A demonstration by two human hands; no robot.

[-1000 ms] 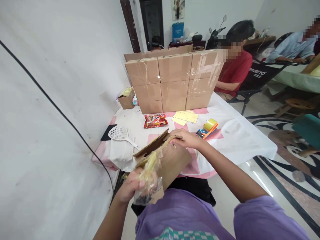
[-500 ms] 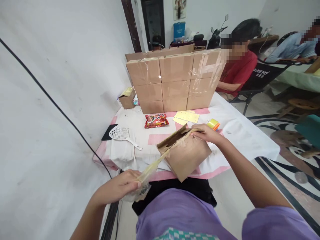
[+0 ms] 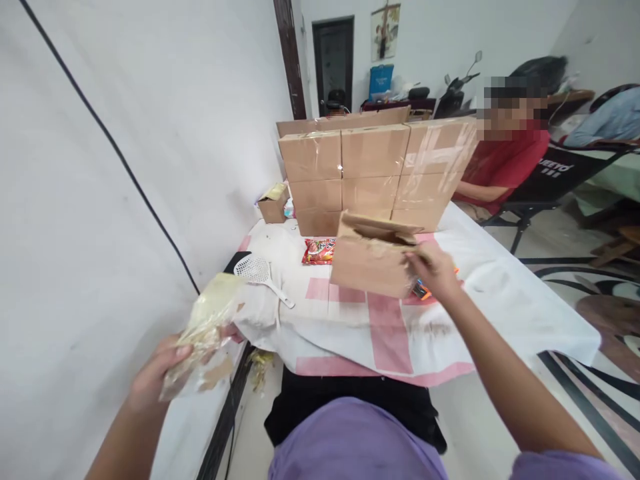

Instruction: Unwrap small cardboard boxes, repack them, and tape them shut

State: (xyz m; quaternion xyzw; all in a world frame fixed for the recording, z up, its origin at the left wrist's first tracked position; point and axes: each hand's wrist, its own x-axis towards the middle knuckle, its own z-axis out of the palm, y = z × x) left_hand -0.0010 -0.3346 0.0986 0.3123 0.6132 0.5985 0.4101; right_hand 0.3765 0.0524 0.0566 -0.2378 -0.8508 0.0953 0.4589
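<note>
A crumpled strip of clear, yellowish packing tape [image 3: 213, 310] is pinched in my left hand [image 3: 167, 363], out over the left side of the table. Bits of torn brown cardboard cling to the tape. My right hand [image 3: 437, 270] grips the top right edge of a small cardboard box [image 3: 373, 263], its torn top gaping and its inside dark. The box is held above the table, tilted. Tape and box are apart. Behind the box, a red snack packet [image 3: 319, 251] is partly covered. A white slotted skimmer [image 3: 255, 270] lies on the table between my hands.
A wall of taped cardboard boxes [image 3: 345, 160] stands across the back of the cloth-covered table [image 3: 505, 293]. Left of it sits a small open box [image 3: 273, 207]. A person in red [image 3: 520, 160] sits at the far right side. A black cable [image 3: 115, 147] runs down the left wall.
The tape strip has come off the box, and my left hand has carried it left and away. My right hand has raised and turned the box, which now hides part of the snack packet.
</note>
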